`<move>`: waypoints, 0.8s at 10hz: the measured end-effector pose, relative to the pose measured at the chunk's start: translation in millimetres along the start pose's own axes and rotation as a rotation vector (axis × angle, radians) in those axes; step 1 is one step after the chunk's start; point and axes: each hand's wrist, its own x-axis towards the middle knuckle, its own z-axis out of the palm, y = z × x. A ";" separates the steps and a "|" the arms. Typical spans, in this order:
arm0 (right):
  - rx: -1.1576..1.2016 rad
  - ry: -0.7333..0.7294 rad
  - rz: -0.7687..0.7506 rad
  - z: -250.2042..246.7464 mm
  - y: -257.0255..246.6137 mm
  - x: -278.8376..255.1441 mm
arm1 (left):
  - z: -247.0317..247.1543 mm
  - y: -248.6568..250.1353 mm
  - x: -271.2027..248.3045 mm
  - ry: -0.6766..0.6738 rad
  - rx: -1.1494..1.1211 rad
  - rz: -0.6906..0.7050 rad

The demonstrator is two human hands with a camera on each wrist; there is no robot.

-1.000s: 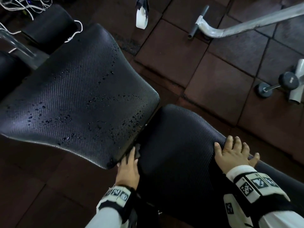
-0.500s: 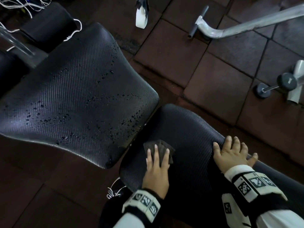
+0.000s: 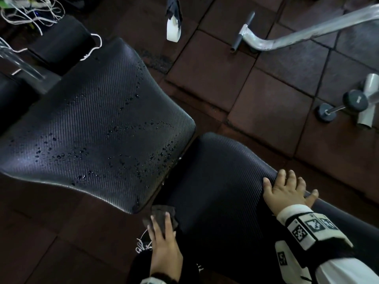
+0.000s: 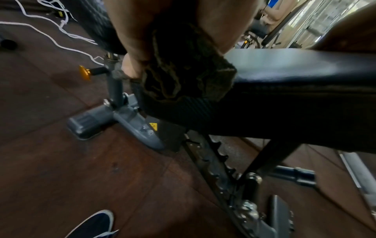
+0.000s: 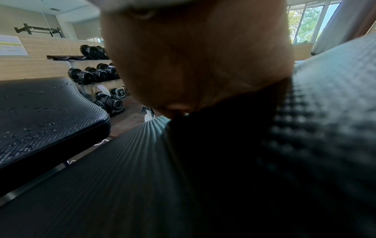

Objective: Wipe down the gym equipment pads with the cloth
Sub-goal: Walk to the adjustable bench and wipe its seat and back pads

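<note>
Two black textured bench pads fill the head view. The far pad (image 3: 98,130) is beaded with water droplets. On the near pad (image 3: 215,181), at its front left edge just below the gap between the pads, my left hand (image 3: 162,234) presses a dark cloth (image 3: 162,213) with straight fingers. In the left wrist view the crumpled cloth (image 4: 187,77) sits under my left hand (image 4: 162,24) against the pad's side (image 4: 284,99). My right hand (image 3: 285,189) lies flat with spread fingers on the near pad's right edge and holds nothing.
A white spray bottle (image 3: 173,27) stands on the brown rubber floor tiles beyond the far pad. A grey machine bar (image 3: 287,35) and a small dumbbell (image 3: 340,107) lie to the right. White cords (image 3: 30,13) trail at top left. The bench's grey frame (image 4: 122,116) stands below the pads.
My left hand slid the cloth from the gap onto the near pad's top, then back down to its left front edge. My right hand has stayed put.
</note>
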 end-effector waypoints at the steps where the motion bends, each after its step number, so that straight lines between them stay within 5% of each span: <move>1: 0.014 -0.006 -0.004 -1.6 -0.5 -0.4 | 2.1 38.0 -3.5 0.027 -0.014 0.028; 3: 0.013 -0.004 -0.013 -0.7 1.0 -0.1 | -14.0 127.9 35.6 -0.184 -0.060 0.105; 4: 0.020 -0.009 -0.017 -0.6 1.3 0.5 | -23.9 134.5 47.4 -0.229 -0.062 0.251; 5: 0.045 -0.003 -0.023 -0.6 2.6 -0.2 | -32.7 109.8 45.4 -0.278 -0.226 0.257; 6: 0.084 0.037 -0.031 -1.4 1.5 -5.6 | -50.7 74.8 44.0 -0.263 -0.100 0.140; 7: 0.106 0.179 -0.188 2.3 -16.1 -23.7 | -61.3 40.9 45.4 -0.325 0.059 -0.006; 8: 0.140 0.235 -0.503 15.2 -51.7 -53.3 | -62.6 21.0 46.3 -0.374 0.021 -0.057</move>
